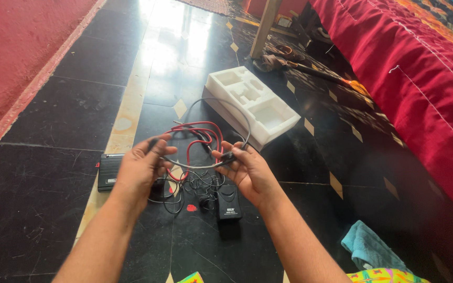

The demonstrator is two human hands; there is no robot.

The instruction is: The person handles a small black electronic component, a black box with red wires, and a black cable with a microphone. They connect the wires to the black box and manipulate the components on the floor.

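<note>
Over black floor point(38, 209), hands point(195, 167) gripping cable point(237, 112)

A white moulded foam packing insert point(252, 102) with 4 or so recesses lies on the dark floor point(53, 199).

Open floor point(53, 199) left, foam tray point(252, 105) ahead, bed point(420, 78) right

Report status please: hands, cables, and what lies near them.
Left hand and right hand both grip the grey cable. Red cable looped between. Black box below, white foam tray beyond.
</note>
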